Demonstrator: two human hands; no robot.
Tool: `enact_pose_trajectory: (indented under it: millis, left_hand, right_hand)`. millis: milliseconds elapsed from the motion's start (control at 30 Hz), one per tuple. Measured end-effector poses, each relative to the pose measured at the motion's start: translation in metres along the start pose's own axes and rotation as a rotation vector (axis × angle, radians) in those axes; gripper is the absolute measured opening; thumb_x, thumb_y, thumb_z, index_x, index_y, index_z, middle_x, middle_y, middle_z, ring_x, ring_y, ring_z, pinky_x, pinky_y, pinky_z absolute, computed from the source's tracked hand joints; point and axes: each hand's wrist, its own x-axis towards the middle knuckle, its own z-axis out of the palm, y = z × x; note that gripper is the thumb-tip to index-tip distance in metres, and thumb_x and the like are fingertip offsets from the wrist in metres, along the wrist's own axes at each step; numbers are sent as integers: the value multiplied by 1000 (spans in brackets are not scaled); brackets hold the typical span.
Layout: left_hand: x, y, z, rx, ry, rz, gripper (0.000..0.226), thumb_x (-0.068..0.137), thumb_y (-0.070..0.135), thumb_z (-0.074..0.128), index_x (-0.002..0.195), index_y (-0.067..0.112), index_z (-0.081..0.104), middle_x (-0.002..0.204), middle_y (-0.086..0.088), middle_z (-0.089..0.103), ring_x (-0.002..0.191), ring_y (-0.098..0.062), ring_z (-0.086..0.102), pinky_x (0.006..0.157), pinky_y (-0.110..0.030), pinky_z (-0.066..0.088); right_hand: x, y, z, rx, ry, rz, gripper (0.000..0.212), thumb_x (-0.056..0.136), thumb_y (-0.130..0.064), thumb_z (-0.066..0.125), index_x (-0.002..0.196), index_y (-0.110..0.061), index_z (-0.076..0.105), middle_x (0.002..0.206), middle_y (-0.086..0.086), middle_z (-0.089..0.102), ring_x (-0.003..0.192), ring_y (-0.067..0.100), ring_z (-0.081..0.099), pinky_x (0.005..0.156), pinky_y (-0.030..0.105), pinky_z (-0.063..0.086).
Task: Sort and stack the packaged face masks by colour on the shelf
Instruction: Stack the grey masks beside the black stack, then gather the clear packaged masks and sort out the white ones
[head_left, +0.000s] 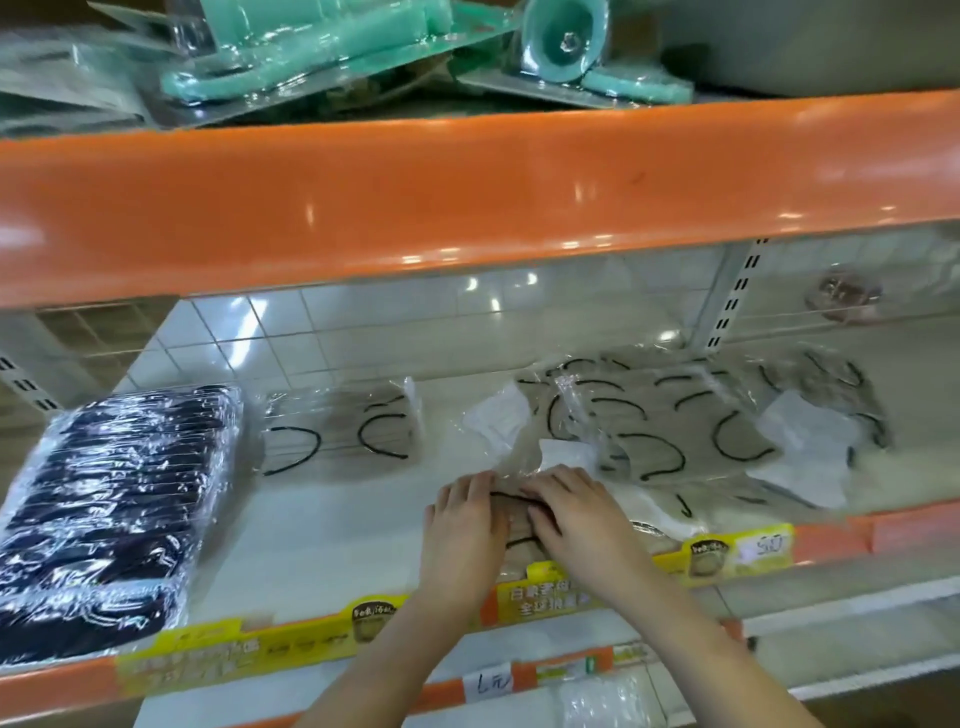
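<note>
Hands, left (465, 512) and right (571, 512), are laid flat, grip spread, on a beige mask packet (519, 525) at the shelf (322, 540) front edge; black mask stack (119, 509) is kept at the left end, loose beige packets (691, 415) behind.

Left hand (462, 525) and right hand (566, 512) cover most of the mask packet (519, 540) beneath them; its colour is uncertain. Dark mask stack (109, 514) is cut off at the left edge. Price label (763, 545) print is blurred, illegible. Round item (844, 296) behind glare is unidentifiable.
</note>
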Motion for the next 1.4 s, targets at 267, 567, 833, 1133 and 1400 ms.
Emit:
enact_pose_trajectory:
  millis: [267,567,833,1133,1400]
  left_hand:
    - [0,3,2,-202,86,21,35,87,10,59,123,13,59,118,-2,63,118,-24,47,95,-33,36]
    - [4,-1,2,-222,66,-206,24,91,27,61,111,15,65,98,-1,66,112,-22,42,95,-37,38]
    - [7,0,-12,-267,113,-53,7,92,15,56,88,18,60,87,4,62,89,-18,52,74,-29,40]
    - [2,-7,-56,-582,256,-43,26,96,8,50,84,32,50,72,4,57,58,-6,47,55,-28,38]
    - [-3,-25,-89,-810,439,-56,23,94,4,55,87,26,56,83,0,64,75,-5,58,70,-19,45]
  right_hand:
    - [-3,6,4,-72,-90,14,52,72,-47,44,113,-21,61,108,-4,58,101,20,57,80,35,48]
    - [2,14,5,46,-153,14,77,73,-65,20,134,-26,47,131,-8,42,127,13,32,99,28,22]
    - [9,8,-2,21,-93,-28,39,91,-34,57,126,-18,54,124,-2,51,118,21,46,95,37,37]
    - [18,7,-11,-57,-128,74,34,94,-36,50,123,-18,54,117,0,57,109,24,51,86,36,44]
    - [56,-15,-47,-69,-438,193,29,99,-35,37,113,-14,51,110,6,60,99,25,56,80,36,43]
